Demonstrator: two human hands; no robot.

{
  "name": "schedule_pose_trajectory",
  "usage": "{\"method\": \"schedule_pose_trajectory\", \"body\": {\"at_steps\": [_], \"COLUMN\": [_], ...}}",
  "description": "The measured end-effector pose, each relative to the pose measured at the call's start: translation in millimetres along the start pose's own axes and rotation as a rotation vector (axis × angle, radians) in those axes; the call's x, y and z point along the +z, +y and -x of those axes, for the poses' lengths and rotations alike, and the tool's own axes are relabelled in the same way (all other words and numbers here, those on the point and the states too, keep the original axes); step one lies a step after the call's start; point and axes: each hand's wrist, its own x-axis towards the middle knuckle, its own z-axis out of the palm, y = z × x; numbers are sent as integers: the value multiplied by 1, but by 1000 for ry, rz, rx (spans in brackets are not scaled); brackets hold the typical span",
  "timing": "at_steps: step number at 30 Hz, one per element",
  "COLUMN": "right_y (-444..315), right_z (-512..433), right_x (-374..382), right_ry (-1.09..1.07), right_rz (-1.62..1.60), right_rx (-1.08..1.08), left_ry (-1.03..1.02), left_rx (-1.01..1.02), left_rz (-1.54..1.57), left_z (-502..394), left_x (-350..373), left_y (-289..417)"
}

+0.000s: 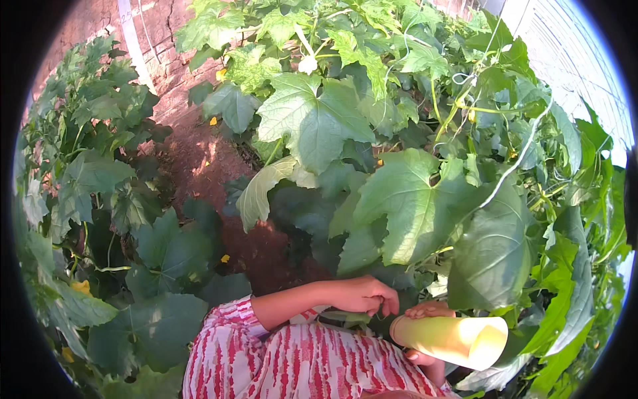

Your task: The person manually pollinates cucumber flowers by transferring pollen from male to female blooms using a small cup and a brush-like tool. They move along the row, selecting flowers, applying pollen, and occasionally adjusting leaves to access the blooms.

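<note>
My right hand point(429, 310) is wrapped around a hollow, pale yellow cylinder point(433, 335). The cylinder lies tilted over my lap, its wide open end facing right in bright sun; whether it is a cup or a rolled sheet is not clear. Just left of its narrower end, my left hand point(366, 297) hangs with bent fingers and thumb close together. Whether something thin is pinched there is too small to tell. Large lobed leaves of a gourd-like vine point(408, 209) rise right in front of both hands, and one broad leaf point(491, 249) overhangs the right hand.
White trellis twine point(518, 159) runs through the vines on the right. More vines point(89, 174) with yellow flowers stand left, beyond a strip of reddish soil point(199, 164). A cracked earthen wall point(184, 75) closes the back; translucent sheeting point(573, 65) curves at upper right.
</note>
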Motion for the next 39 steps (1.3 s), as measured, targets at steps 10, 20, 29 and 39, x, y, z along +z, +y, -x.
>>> {"method": "schedule_pose_trajectory", "body": {"at_steps": [10,20,29,39], "right_y": [36,137,175,147], "right_z": [-124,-227,-325,-399], "right_x": [50,146,196,225], "right_ry": [-207,-405,-368,-139], "right_rz": [-65,-300,-402,-285], "right_rx": [19,381,374,325], "left_ry": [703,718,760,604], "left_rx": [-404,106,140,390], "left_rz": [-922,-657,-204,-7], "left_z": [77,119,133,202], "left_x": [-16,-190,-290,-412], "left_y": [-115,103,76,54]}}
